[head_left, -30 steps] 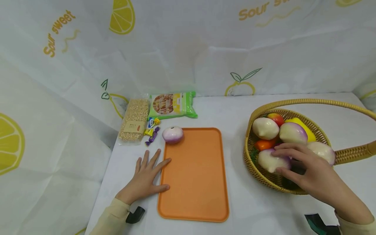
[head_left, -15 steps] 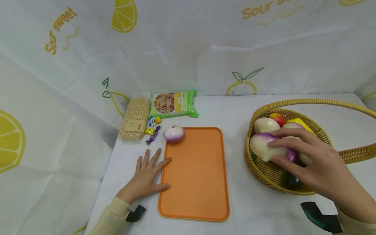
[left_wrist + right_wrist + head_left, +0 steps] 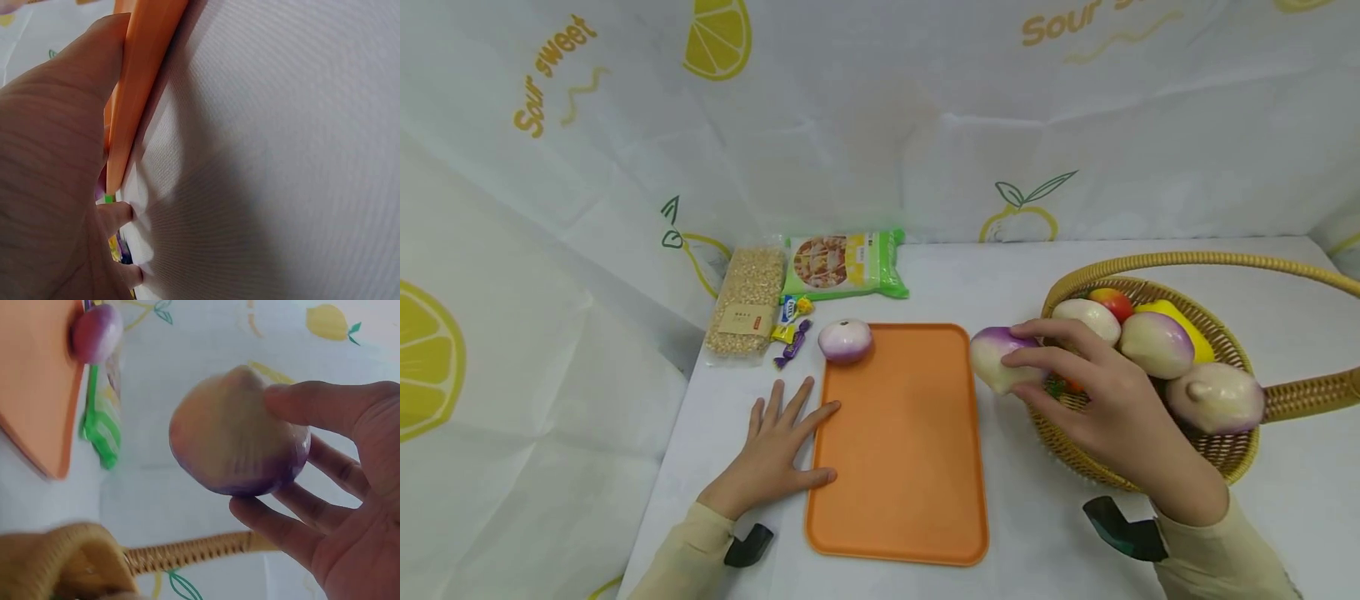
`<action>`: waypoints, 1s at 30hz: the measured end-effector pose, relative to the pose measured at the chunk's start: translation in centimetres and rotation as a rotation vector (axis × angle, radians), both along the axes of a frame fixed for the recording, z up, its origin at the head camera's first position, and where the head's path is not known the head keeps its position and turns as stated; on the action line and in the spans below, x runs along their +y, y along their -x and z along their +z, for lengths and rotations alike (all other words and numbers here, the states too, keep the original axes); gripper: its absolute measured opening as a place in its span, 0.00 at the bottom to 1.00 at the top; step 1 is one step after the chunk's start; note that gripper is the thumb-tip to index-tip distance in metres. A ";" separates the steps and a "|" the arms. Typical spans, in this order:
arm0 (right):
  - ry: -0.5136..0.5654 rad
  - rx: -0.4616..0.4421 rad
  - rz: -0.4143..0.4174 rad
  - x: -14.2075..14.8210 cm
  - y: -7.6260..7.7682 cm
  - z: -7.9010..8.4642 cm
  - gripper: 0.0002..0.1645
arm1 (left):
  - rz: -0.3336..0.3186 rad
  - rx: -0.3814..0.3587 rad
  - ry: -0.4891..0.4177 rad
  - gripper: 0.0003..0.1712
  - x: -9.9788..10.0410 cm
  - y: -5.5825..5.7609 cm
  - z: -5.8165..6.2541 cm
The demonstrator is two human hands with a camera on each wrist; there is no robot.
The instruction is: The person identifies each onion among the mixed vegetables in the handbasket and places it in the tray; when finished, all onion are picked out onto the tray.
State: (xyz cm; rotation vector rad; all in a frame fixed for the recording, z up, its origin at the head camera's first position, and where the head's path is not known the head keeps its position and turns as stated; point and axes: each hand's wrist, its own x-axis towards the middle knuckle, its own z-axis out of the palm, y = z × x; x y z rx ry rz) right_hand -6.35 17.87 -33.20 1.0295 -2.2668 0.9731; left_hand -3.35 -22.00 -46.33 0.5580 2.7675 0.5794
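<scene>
My right hand [image 3: 1108, 396] pinches a purple-and-white turnip [image 3: 997, 357] between thumb and fingers, above the gap between tray and basket. In the right wrist view the turnip [image 3: 231, 437] is off any surface, its pointed end by the thumb. My left hand [image 3: 771, 458] lies with spread fingers at the left edge of the orange tray [image 3: 898, 450]. Its thumb [image 3: 109, 50] touches the tray's side in the left wrist view. Another purple-and-white turnip [image 3: 846, 342] sits at the tray's back left corner. Several more vegetables, turnips [image 3: 1157, 343] among them, fill the wicker basket [image 3: 1232, 471].
Behind the tray lie a bag of grains [image 3: 748, 292] and a green food packet [image 3: 846, 265]. Wrapped candies [image 3: 792, 343] lie beside the turnip on the tray's corner. The basket's tall handle [image 3: 1195, 260] arches toward the right. A patterned cloth hangs at the back.
My right hand has lifted the turnip out of the basket and carried it left toward the tray. The left hand stays where it was.
</scene>
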 end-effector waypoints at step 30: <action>-0.035 -0.135 -0.215 -7.7 4.2 -10.4 0.11 | 0.004 0.008 -0.021 0.52 -0.2 0.1 -0.1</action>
